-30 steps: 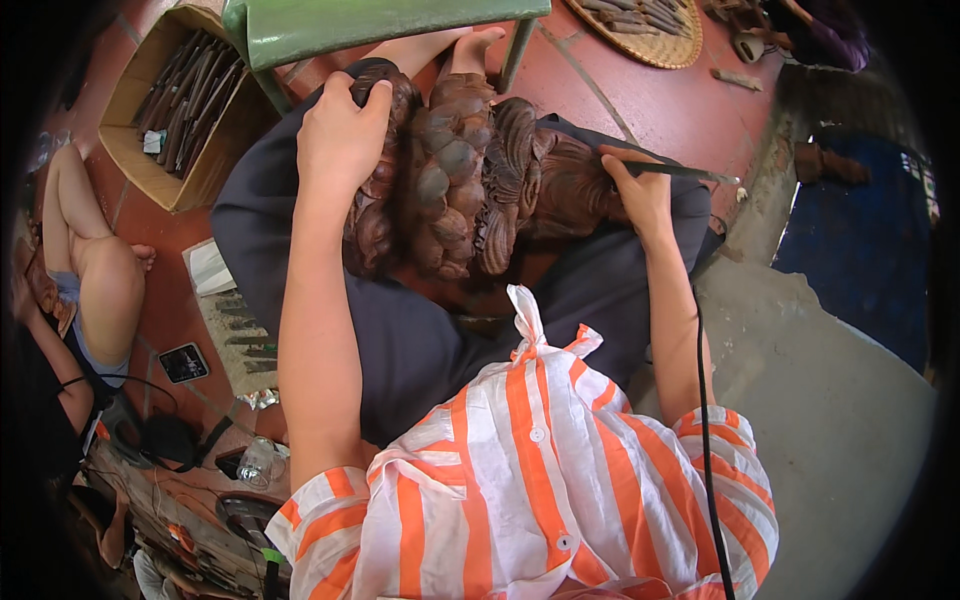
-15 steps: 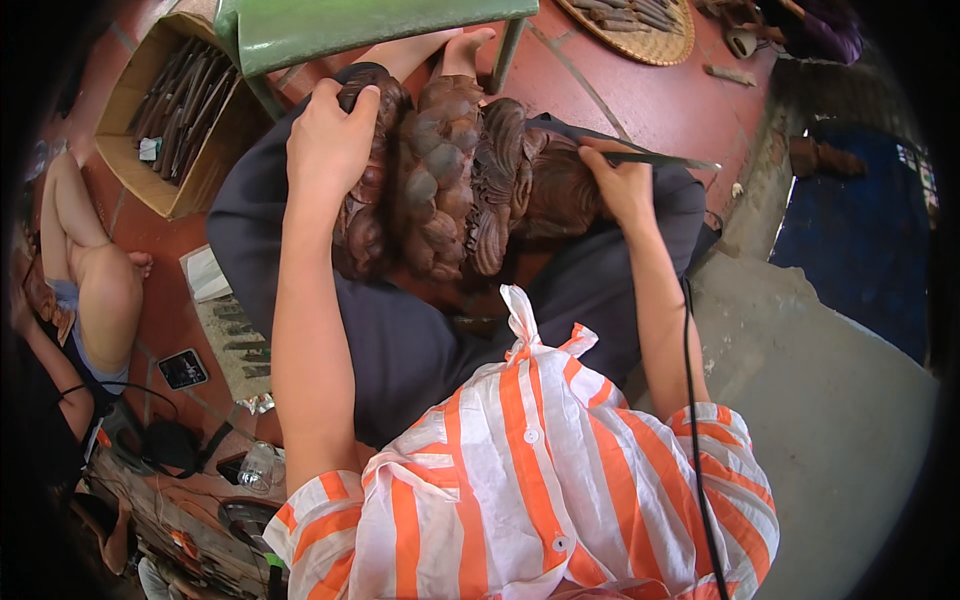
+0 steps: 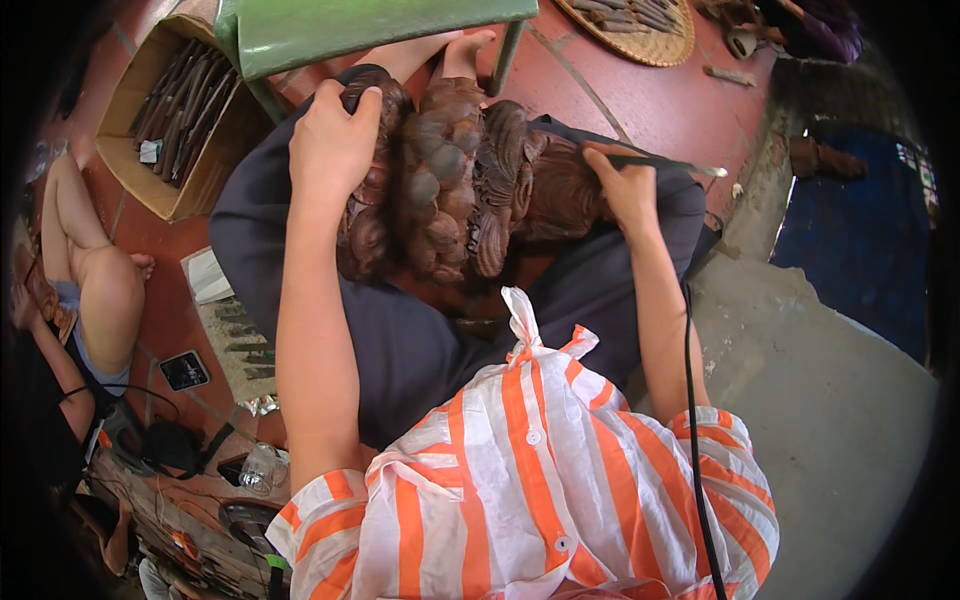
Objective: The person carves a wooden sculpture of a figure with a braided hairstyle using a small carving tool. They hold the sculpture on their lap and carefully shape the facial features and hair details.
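While clasping dark carving [image 3: 440,180] in left hand [image 3: 335,140], gripping slim tool [image 3: 670,163] in right hand [image 3: 626,183]; looks largely shaped, cannot judge remaining work.

Except for the thumb, the fingertips of the left grip [image 3: 333,140] were out of sight, curled over the dark wooden carving [image 3: 440,180], whose underside was hidden too. The right grip [image 3: 628,185] covered the near end of the slim tool [image 3: 680,163], so its contact with the wood could not be told. The upper edge cut off the green stool [image 3: 380,35] and woven tray [image 3: 655,48]; the co-worker [image 3: 105,290] vanished into the dark left rim.
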Tool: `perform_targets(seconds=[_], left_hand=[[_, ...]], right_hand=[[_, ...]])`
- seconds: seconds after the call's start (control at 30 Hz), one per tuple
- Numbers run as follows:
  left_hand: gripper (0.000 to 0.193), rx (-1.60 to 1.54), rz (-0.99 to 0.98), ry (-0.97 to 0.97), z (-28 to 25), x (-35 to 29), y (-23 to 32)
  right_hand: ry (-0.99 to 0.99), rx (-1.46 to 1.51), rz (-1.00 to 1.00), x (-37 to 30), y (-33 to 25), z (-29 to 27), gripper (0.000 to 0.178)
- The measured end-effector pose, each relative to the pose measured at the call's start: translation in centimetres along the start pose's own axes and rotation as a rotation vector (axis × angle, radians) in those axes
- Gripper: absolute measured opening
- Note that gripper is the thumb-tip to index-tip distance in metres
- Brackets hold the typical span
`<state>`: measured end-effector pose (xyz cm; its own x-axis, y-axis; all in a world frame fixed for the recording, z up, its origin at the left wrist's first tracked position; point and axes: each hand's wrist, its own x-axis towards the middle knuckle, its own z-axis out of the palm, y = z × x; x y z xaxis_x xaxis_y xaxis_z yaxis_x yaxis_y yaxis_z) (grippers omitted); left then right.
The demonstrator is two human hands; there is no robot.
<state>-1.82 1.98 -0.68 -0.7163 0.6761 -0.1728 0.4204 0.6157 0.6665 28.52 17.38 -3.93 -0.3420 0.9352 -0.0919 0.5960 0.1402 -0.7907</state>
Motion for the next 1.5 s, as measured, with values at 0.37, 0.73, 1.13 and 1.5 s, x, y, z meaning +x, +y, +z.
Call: perform_targets(seconds=[0.37,0.73,1.13,1.5], left_hand=[[0.057,-0.022,-0.028,-0.01,-0.4,0.1,0.3],[0.056,-0.019,-0.015,0.011,-0.3,-0.1,0.1],[0.052,0.0,0.006,0.008,-0.1,0.0,0.1],[0.048,-0.039,-0.021,-0.023,-1.0,-0.2,0.0]], right_hand=[[-0.014,-0.076,-0.135,0.2,-1.4,0.3,0.017],[-0.083,0.064,0.1,0.7,-0.5,-1.4,0.022],[0.014,0.13,0.044,-0.2,0.4,-5.6,0.014],[0.204,0.099,-0.102,-4.4,-2.1,-4.8,0.013]])
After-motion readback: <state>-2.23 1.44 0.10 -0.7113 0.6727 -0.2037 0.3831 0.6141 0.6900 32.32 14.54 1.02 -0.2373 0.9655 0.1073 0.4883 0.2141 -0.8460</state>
